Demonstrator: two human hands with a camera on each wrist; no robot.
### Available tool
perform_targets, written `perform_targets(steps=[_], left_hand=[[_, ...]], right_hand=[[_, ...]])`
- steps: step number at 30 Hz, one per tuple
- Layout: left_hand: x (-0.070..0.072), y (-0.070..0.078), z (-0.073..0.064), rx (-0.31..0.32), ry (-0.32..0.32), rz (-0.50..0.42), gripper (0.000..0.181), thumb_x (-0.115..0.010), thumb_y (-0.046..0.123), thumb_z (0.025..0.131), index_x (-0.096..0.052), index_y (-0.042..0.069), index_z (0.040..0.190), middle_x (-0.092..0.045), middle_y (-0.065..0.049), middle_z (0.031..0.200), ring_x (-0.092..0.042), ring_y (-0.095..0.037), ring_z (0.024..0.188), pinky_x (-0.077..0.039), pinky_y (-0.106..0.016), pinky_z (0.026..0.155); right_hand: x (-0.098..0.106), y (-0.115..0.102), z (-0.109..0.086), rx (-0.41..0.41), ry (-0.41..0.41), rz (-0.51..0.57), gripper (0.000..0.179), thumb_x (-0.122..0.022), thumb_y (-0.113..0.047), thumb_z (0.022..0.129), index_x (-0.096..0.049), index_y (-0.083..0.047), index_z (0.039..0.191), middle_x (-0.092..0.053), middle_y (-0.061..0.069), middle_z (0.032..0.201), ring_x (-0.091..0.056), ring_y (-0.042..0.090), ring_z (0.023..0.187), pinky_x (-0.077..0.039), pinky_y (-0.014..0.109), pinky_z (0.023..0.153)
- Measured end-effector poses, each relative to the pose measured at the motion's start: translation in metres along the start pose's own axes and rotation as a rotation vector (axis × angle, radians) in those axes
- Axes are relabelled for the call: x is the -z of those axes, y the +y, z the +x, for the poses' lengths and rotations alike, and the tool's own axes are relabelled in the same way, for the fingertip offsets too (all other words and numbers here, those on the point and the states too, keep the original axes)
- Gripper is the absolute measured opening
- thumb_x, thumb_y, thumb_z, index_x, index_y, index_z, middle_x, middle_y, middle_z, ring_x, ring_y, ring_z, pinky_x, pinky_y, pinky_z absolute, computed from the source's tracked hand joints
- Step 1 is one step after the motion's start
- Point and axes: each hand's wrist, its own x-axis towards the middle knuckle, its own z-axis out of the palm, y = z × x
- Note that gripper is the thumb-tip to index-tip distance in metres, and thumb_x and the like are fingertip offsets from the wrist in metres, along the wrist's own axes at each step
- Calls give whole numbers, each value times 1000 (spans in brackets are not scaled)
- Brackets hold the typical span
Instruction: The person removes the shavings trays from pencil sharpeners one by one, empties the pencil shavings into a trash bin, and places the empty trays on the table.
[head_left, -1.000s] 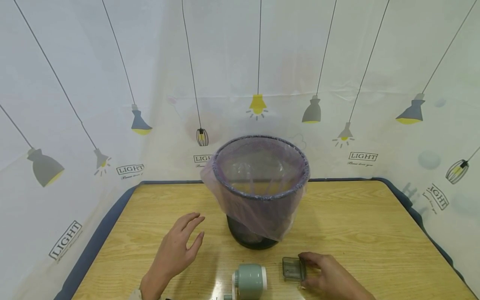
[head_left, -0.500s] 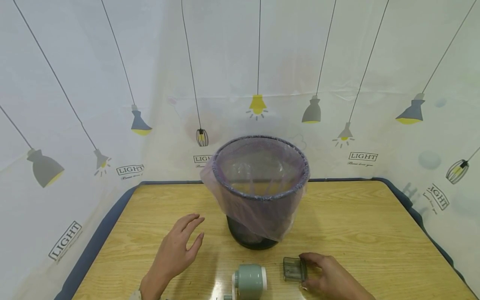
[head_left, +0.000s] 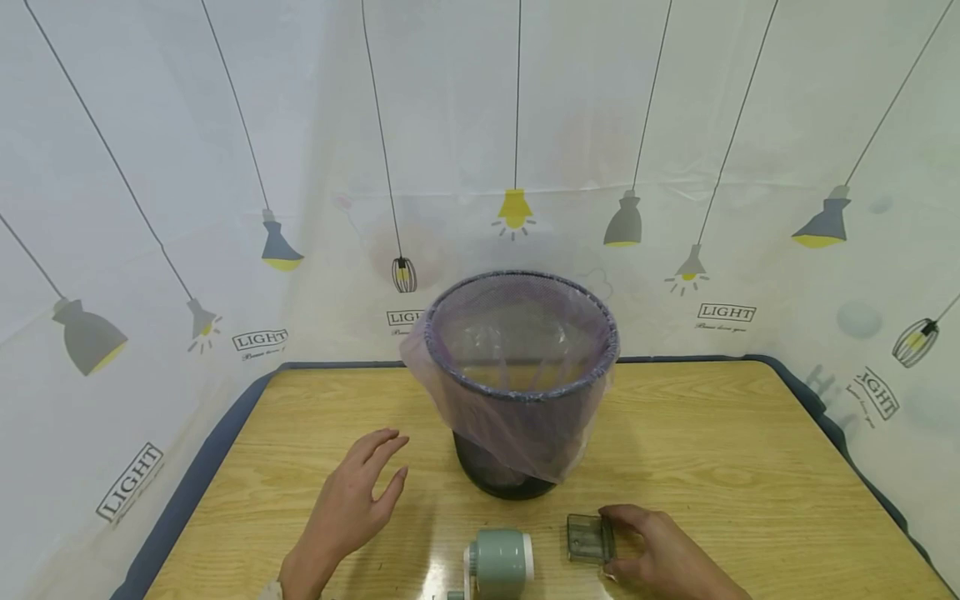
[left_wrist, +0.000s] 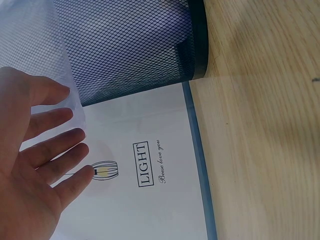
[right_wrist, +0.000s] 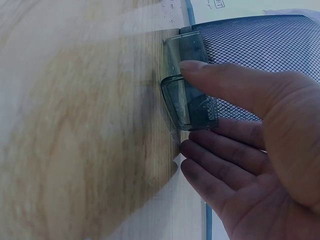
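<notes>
My right hand (head_left: 651, 546) holds a small see-through grey plastic box (head_left: 588, 538) by its right side, between thumb and fingers, just over or on the table; I cannot tell which. It resembles a pencil sharpener's shavings box. In the right wrist view, the thumb lies across the box (right_wrist: 186, 102) and the other fingers stretch below it. Left of the box is a teal and white crank pencil sharpener (head_left: 501, 562), cut off by the frame's bottom edge. My left hand (head_left: 352, 492) hovers with relaxed, spread fingers left of the wastebasket, holding nothing; its palm shows in the left wrist view.
A black mesh wastebasket (head_left: 487, 471) with a thin pinkish-purple bag (head_left: 525, 425) over its rim stands mid-table, beyond both hands. The wooden table (head_left: 735, 450) has dark blue edging (head_left: 217, 467) along a lamp-printed backdrop (head_left: 465, 125).
The plastic box has shifted very slightly to the right in my right hand since the first frame. My left hand, the sharpener and the wastebasket stay in place.
</notes>
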Motion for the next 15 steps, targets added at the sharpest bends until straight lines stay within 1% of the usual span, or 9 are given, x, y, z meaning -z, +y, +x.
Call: perform_targets(steps=[7, 11, 13, 14, 15], left_hand=[[1, -1, -1, -1, -4, 6, 41, -77, 8, 82, -66, 4, 121, -63, -12, 122, -61, -29, 113, -58, -42, 84], [2, -2, -1, -1, -1, 9, 40, -77, 8, 82, -67, 3, 120, -63, -12, 121, -61, -29, 113, -58, -42, 84], [2, -3, 0, -14, 10, 11, 39, -77, 7, 82, -67, 2, 119, -64, -12, 120, -62, -29, 111, -58, -41, 82], [2, -4, 0, -21, 16, 13, 39, -77, 7, 82, -67, 1, 119, -64, -12, 119, -62, -29, 110, -59, -41, 82], [2, -5, 0, -30, 23, 15, 39, -77, 7, 81, -67, 1, 118, -64, -13, 118, -63, -30, 110, -59, -41, 81]], right_hand=[[0, 0, 1, -8, -23, 27, 72, -82, -32, 80, -54, 7, 134, -59, 21, 133, -54, 43, 124, -46, 59, 97], [0, 0, 2, -11, -34, 18, 76, -82, -34, 80, -51, 4, 138, -59, 18, 136, -53, 39, 126, -50, 40, 99], [1, -1, 2, -9, -38, 5, 78, -82, -36, 81, -50, 3, 140, -58, 17, 137, -54, 38, 125, -50, 34, 98], [2, -2, 2, -14, -41, 1, 79, -81, -38, 81, -50, 3, 140, -58, 17, 138, -54, 38, 125, -50, 35, 99], [3, -4, 1, -13, -43, 9, 79, -80, -39, 82, -49, 3, 141, -57, 19, 139, -54, 40, 126, -50, 39, 99]])
